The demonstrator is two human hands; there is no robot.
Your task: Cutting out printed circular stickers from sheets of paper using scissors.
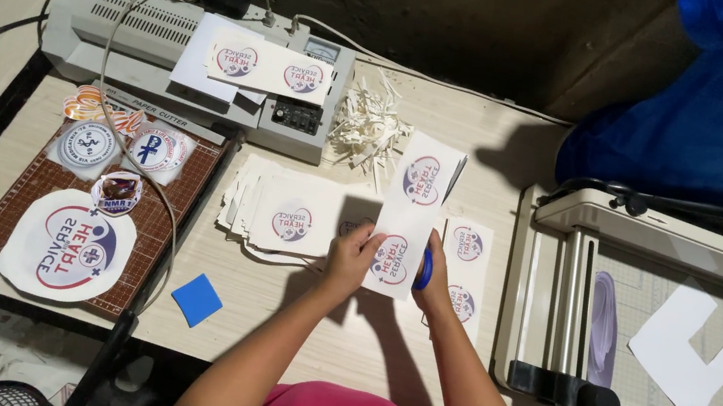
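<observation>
Sticker strip (410, 215) w/ two round logos held upright over table (333, 340), lower end pinched by left hand (352, 256) fingers at left edge, right hand (432, 279) clamped on blue-handled scissors (424, 268) at right edge.

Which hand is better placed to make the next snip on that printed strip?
Probably the right hand: it already holds the blue-handled scissors at the strip edge. The left hand grips the strip's lower left side, steadying it.
</observation>
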